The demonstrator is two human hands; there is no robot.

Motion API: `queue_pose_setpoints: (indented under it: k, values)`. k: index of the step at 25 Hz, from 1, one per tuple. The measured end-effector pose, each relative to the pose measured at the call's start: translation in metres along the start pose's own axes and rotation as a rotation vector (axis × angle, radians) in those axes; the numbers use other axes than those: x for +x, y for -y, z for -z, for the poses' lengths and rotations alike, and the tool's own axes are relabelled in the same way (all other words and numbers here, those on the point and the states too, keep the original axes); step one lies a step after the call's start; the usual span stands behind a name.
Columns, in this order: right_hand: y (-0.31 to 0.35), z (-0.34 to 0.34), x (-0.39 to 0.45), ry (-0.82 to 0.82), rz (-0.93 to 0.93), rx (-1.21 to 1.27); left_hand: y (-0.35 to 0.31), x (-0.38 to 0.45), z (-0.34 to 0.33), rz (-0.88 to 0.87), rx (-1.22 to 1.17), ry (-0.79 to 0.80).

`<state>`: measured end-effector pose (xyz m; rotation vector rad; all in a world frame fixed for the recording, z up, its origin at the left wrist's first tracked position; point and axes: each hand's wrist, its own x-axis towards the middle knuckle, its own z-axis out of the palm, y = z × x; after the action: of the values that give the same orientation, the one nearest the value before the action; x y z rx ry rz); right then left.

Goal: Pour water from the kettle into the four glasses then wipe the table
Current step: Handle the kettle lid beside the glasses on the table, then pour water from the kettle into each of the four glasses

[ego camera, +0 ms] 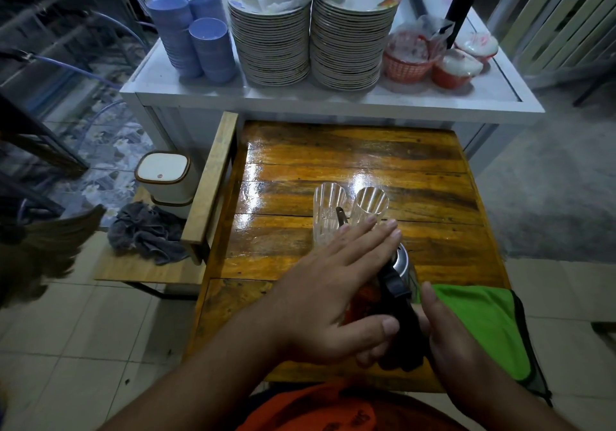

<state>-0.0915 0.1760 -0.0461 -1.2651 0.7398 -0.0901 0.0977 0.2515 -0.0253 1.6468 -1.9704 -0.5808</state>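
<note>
A steel kettle point(401, 262) with a black handle point(400, 300) is tilted forward over the glossy wooden table point(350, 154). My right hand point(463, 340) grips the handle from the right. My left hand point(333, 287) lies flat, fingers spread, on the kettle's lid and left side. Two clear ribbed glasses, one at left point(328, 207) and one at right point(370, 205), stand just beyond the kettle, whose dark spout point(340, 217) shows between them. Any other glasses are hidden behind my hands. A green cloth point(483, 317) lies at the table's right front edge.
Behind the table stands a white cabinet point(333, 97) with stacked plates point(273, 40), blue cups point(196, 40) and red baskets point(410, 60). A wooden chair point(206, 190) at the left carries a grey rag point(146, 230) and a white bin point(165, 177).
</note>
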Motion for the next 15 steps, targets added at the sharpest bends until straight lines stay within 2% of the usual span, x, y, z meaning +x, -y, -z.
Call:
queue_pose_setpoints:
  k: [4, 10, 15]
  values:
    - [0.02, -0.005, 0.008, -0.003, 0.019, 0.018, 0.006, 0.013, 0.012, 0.003, -0.008, -0.035]
    - [0.039, -0.007, 0.018, -0.113, 0.015, 0.006, 0.017, 0.027, 0.021, 0.013, 0.014, -0.047]
    - [0.061, -0.008, 0.023, -0.117, -0.098, -0.024, 0.029, 0.029, 0.02, 0.057, -0.02, -0.05]
